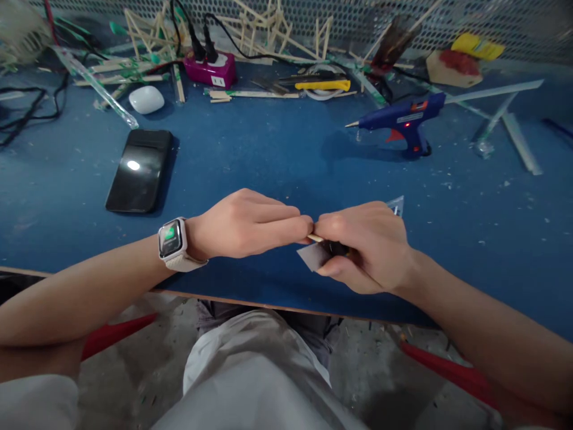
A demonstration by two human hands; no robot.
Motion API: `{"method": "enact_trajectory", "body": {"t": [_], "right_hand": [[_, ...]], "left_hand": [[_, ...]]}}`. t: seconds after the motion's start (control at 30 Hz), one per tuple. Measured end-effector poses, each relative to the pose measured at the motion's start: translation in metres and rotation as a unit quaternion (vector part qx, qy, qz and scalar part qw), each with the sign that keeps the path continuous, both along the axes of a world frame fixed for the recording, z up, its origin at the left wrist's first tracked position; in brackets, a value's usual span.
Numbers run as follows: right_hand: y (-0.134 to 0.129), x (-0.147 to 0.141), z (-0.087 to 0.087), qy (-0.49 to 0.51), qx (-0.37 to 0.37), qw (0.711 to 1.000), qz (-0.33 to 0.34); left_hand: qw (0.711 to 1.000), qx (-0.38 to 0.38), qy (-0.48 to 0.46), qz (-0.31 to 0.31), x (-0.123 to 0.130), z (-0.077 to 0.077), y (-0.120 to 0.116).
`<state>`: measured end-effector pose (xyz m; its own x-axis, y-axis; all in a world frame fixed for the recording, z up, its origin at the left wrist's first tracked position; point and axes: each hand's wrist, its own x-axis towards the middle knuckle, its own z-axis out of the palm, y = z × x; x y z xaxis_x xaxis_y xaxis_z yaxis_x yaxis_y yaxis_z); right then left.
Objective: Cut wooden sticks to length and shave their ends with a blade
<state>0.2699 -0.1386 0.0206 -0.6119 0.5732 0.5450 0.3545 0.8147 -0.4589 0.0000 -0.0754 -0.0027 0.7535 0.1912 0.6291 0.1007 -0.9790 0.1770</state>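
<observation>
At the table's front edge, my left hand [250, 224] is closed, its fingertips pinched at the end of a thin wooden stick [315, 237]. Most of that stick is hidden between the two hands. My right hand [369, 245] meets the left one fingertip to fingertip and is wrapped round what looks like a cutter knife. Its flat grey blade [313, 255] sticks out toward the left, just below the stick, and a dark part shows behind the thumb. A bit of clear plastic [396, 206] shows past the right knuckles.
A blue glue gun [403, 122] with a red light stands at the right. A black phone [141, 170] and white earbud case [147, 100] lie left. Behind are a purple power adapter [210, 70], a yellow-handled tool [322, 85] and piled wooden sticks [268, 30].
</observation>
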Motion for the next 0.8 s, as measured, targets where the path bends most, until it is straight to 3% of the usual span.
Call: {"method": "enact_trajectory", "body": {"t": [0.1,0.53,0.63,0.7,0.8], "right_hand": [[0.000,0.001,0.000,-0.008,0.000,1.000,-0.006],[0.004,0.005,-0.007,0.024,0.029,0.999,-0.004],[0.004,0.010,-0.010,0.005,0.064,0.998,-0.022],[0.005,0.012,-0.010,-0.027,0.100,0.991,-0.080],[0.001,0.009,-0.004,-0.078,0.219,0.961,-0.151]], "left_hand": [[0.998,0.064,-0.006,-0.022,0.000,0.003,0.002],[0.986,0.164,0.029,0.024,0.007,0.011,0.001],[0.975,0.206,0.059,0.059,0.006,0.008,0.007],[0.967,0.233,0.067,0.081,0.005,0.005,0.012],[0.961,0.234,0.100,0.104,0.005,-0.001,0.019]]}}
